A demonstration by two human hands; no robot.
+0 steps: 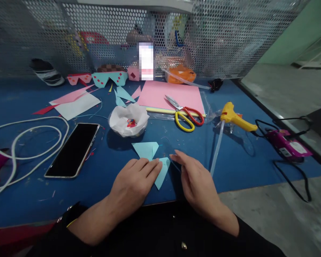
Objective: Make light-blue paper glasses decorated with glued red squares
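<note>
A folded piece of light-blue paper [162, 173] lies at the table's front edge, with pointed parts at its upper left and lower right. My left hand [136, 178] is bent over its middle and holds it down, hiding the centre of the paper. Just right of the paper, my right hand [196, 175] is held on edge with its fingers stretched out and nothing visible in them. A clear bowl lined with white tissue [120, 123] stands beyond the paper, with small red pieces in it.
Red-and-yellow-handled scissors [186, 116] lie on pink paper sheets [157, 94]. A yellow glue gun [237, 117] with a glue stick and a purple power strip [286, 142] lie right. Left are a phone [73, 150] and white cable [61, 134]. Cut paper shapes [109, 78] stand along the mesh panel.
</note>
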